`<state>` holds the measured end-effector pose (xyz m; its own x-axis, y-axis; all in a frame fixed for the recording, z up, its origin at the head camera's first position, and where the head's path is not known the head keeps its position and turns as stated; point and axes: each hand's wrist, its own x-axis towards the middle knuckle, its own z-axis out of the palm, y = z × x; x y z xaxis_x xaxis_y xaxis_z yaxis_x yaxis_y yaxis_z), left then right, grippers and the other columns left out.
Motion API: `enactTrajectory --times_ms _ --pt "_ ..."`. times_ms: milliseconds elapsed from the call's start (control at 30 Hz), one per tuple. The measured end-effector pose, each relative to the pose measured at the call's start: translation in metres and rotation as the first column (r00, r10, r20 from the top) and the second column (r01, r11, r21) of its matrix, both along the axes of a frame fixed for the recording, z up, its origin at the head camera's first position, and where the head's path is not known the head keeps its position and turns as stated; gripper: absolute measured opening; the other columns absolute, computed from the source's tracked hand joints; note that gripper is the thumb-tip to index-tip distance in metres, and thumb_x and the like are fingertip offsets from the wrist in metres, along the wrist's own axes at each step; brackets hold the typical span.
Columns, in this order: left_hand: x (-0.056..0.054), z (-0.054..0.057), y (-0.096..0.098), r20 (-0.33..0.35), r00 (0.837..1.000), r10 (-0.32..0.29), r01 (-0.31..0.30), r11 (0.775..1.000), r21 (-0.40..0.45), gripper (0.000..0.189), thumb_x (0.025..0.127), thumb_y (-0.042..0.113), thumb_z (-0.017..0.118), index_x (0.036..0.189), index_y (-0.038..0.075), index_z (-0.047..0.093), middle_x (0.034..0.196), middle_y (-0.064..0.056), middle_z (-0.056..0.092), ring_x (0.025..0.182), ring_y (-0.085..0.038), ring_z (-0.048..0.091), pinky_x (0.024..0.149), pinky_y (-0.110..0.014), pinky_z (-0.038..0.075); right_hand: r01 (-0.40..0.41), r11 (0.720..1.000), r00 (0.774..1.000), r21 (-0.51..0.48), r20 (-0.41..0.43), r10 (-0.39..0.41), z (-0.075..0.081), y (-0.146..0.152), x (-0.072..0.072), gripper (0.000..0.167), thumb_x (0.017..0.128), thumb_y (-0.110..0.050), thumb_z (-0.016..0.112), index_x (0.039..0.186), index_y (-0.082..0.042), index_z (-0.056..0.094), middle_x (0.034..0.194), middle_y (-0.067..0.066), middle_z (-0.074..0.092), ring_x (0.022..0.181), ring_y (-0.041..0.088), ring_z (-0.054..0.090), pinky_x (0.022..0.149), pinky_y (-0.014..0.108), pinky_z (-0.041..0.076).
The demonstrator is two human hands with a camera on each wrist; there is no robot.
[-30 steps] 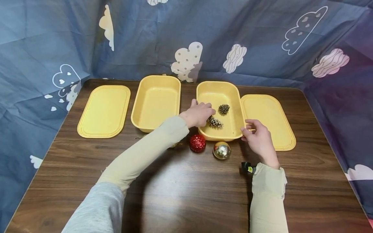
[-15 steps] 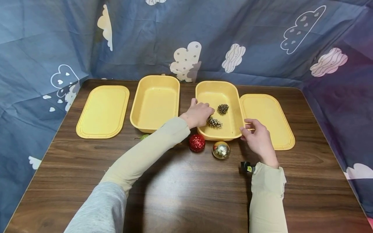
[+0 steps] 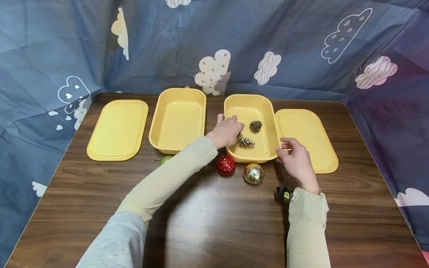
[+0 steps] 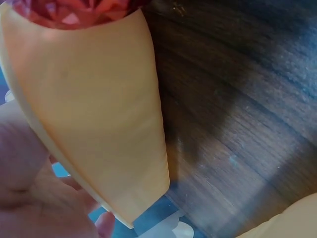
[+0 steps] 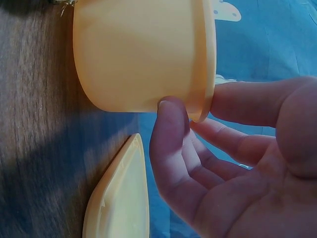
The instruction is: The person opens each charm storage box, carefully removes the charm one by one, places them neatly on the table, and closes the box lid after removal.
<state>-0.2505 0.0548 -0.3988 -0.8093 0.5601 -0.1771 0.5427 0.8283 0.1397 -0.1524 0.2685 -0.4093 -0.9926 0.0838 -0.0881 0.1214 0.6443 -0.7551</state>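
My left hand [image 3: 226, 132] reaches over the left rim of the right yellow box [image 3: 253, 156], fingers bent down inside. A dark bit shows under its fingertips; I cannot tell whether they hold it. Two pine cones lie on the box floor: a rounder one [image 3: 256, 126] and a longer, white-tipped one [image 3: 246, 143]. My right hand [image 3: 295, 156] pinches the same box's near right corner. In the right wrist view its thumb [image 5: 171, 124] presses the outer wall, with the other fingers at the rim. The left wrist view shows the box's outer wall [image 4: 99, 99] beside the left hand.
In front of the box sit a red glitter bauble [image 3: 226, 165] and a shiny gold one [image 3: 253, 174]. A green ornament [image 3: 165, 159] is partly behind my left sleeve. Another yellow box [image 3: 177, 123] stands left, with flat yellow lids [image 3: 118, 130] at both sides.
My left hand has drawn slightly left, away from the pine cones. More of the green ornament shows beside the sleeve. The right hand keeps its place at the box corner.
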Motion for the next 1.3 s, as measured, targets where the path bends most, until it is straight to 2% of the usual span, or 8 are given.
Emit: enactTrajectory --times_ms 267,400,600,767,867,1000,1133,1300 --pt "-0.001 0.000 -0.001 0.009 1.000 0.015 -0.015 0.999 0.033 0.013 0.087 0.004 0.060 0.098 0.011 0.062 0.108 -0.007 0.051 0.093 -0.021 0.055 0.101 -0.047 0.023 0.003 1.000 1.000 -0.007 0.003 -0.003 0.001 0.000 0.001 0.047 0.098 -0.020 0.054 0.137 0.004 0.046 0.115 0.025 0.055 0.088 0.027 0.066 0.073 0.032 0.060" --pt "-0.002 0.002 -0.002 0.035 0.999 0.023 -0.025 0.997 0.079 0.011 0.089 0.007 0.060 0.100 0.010 0.059 0.112 -0.009 0.047 0.094 -0.022 0.052 0.100 -0.048 0.024 0.003 1.000 1.000 -0.003 0.008 -0.003 0.001 0.000 0.001 0.046 0.098 -0.019 0.054 0.137 0.004 0.045 0.114 0.024 0.055 0.088 0.027 0.066 0.073 0.032 0.060" --pt "-0.005 0.008 -0.007 0.077 0.996 0.051 -0.063 0.983 0.170 0.028 0.091 0.021 0.064 0.116 0.012 0.058 0.118 -0.008 0.046 0.104 -0.025 0.047 0.100 -0.047 0.024 0.003 1.000 1.000 -0.008 0.010 -0.003 0.002 0.000 0.001 0.047 0.098 -0.020 0.054 0.137 0.004 0.045 0.114 0.024 0.054 0.089 0.029 0.066 0.073 0.032 0.060" --pt "-0.010 0.011 -0.012 0.122 0.991 0.054 -0.080 0.974 0.211 0.042 0.088 0.023 0.065 0.128 0.013 0.055 0.122 -0.007 0.048 0.113 -0.026 0.040 0.098 -0.044 0.027 -0.001 1.000 1.000 -0.008 0.010 0.001 0.002 0.000 0.001 0.047 0.098 -0.019 0.054 0.138 0.004 0.045 0.116 0.026 0.055 0.090 0.031 0.066 0.073 0.032 0.060" --pt "-0.011 0.014 -0.015 0.164 0.985 0.052 -0.098 0.954 0.283 0.048 0.084 0.020 0.068 0.129 0.010 0.055 0.123 -0.010 0.049 0.117 -0.028 0.040 0.100 -0.042 0.031 -0.006 1.000 1.000 -0.005 0.007 0.006 0.001 0.000 0.001 0.047 0.098 -0.019 0.054 0.138 0.004 0.045 0.116 0.026 0.056 0.090 0.031 0.066 0.073 0.033 0.060" --pt "-0.012 0.019 -0.020 0.201 0.979 0.036 -0.114 0.912 0.394 0.056 0.077 0.014 0.072 0.130 0.005 0.056 0.126 -0.013 0.053 0.121 -0.028 0.045 0.107 -0.037 0.038 -0.010 1.000 1.000 -0.010 0.001 0.010 0.001 0.000 0.001 0.047 0.098 -0.020 0.054 0.137 0.005 0.045 0.115 0.026 0.056 0.091 0.031 0.066 0.074 0.033 0.060" --pt "-0.011 0.023 -0.024 0.188 0.982 0.027 -0.114 0.878 0.466 0.055 0.077 0.014 0.073 0.129 0.004 0.058 0.127 -0.012 0.057 0.120 -0.024 0.051 0.108 -0.032 0.039 -0.007 1.000 1.000 -0.011 0.001 0.007 0.001 0.000 0.001 0.047 0.098 -0.020 0.054 0.137 0.005 0.045 0.115 0.026 0.056 0.092 0.033 0.066 0.075 0.035 0.060" --pt "-0.007 0.027 -0.027 0.176 0.983 0.049 -0.139 0.825 0.548 0.052 0.079 0.015 0.072 0.129 0.006 0.059 0.131 -0.009 0.057 0.124 -0.022 0.051 0.110 -0.030 0.037 -0.003 1.000 1.000 -0.007 0.005 0.003 0.000 0.001 0.001 0.047 0.098 -0.020 0.053 0.137 0.004 0.045 0.115 0.026 0.055 0.091 0.034 0.066 0.074 0.034 0.060"
